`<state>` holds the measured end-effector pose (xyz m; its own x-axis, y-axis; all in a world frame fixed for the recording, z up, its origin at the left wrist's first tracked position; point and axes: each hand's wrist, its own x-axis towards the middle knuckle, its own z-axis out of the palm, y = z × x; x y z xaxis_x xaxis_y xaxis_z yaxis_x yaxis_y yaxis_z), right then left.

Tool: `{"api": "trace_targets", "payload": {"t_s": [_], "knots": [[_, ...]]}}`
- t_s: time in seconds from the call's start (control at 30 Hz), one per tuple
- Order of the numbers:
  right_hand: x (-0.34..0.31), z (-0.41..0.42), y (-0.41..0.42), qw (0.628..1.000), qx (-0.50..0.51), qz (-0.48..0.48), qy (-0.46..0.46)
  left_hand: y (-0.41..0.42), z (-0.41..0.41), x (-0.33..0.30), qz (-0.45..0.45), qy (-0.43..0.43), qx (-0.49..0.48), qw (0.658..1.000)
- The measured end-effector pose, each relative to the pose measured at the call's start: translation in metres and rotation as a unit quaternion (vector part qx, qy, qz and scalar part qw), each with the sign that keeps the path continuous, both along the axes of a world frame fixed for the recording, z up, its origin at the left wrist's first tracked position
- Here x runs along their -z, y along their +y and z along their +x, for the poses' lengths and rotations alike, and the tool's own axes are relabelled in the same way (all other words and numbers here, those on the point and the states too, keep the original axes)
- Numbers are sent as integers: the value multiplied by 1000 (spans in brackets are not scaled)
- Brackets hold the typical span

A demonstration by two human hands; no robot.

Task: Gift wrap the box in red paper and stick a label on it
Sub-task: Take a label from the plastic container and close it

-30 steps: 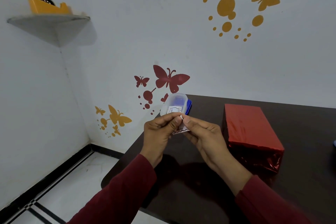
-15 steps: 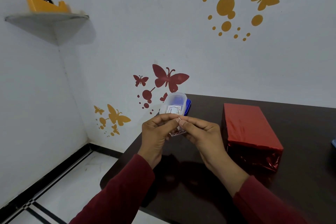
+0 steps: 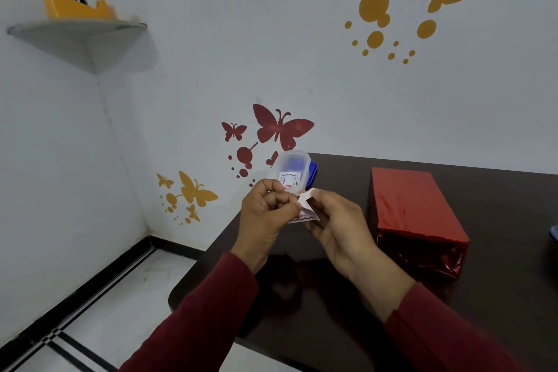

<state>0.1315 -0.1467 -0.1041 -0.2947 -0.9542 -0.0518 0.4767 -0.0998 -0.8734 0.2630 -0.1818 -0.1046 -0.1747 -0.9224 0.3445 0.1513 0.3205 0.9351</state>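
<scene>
Compared with half a second earlier, the small white label point(image 3: 305, 208) has come partly apart between the two hands: then it lay flat and mostly hidden behind the meeting fingertips, and now a white corner stands folded up at the top while the lower part, with its dark wavy border, hangs out below the fingers. The left hand point(image 3: 267, 217) has its fingers curled in, thumb and forefinger pinching the label's left edge; the right hand point(image 3: 338, 226) pinches the raised corner with thumb and forefinger, its other fingers loosely bent beneath the paper. Both hands hold the label in the air above the dark table point(image 3: 332, 296), to the left of the red-wrapped box point(image 3: 413, 214) and well apart from it. The box has not moved: it lies flat on the table, fully covered in shiny red paper, its long axis running from the near edge away toward the wall, the crinkled short end facing the camera. Just behind the hands, further left of the box, a clear plastic container point(image 3: 291, 172) with a blue lid point(image 3: 312, 174) stands tilted, with a printed sticker visible through its wall. High to the left of the box, a corner shelf point(image 3: 81, 36) carries a yellow tape dispenser point(image 3: 75, 7).
</scene>
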Motion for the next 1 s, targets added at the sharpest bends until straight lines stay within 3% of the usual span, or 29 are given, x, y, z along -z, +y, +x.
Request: {"api": "trace_targets", "payload": {"t_s": [0.17,0.47,0.6,0.77,0.9,1.0], "knots": [[2,1,3,996,26,-18,84,-2,1,2,-11,-5,-2,1000],[2,-7,5,943,103,-42,313,-7,1,3,-8,5,-10,1000],[5,-7,2,928,151,-42,338,-7,2,3,-5,15,-18,1000],[5,-10,-1,909,199,-29,365,-3,11,-6,77,104,21,991],[3,-11,0,893,200,-17,402,-2,52,-12,178,228,73,954],[3,-11,0,862,194,-8,469,1,81,-14,196,276,78,938]]}}
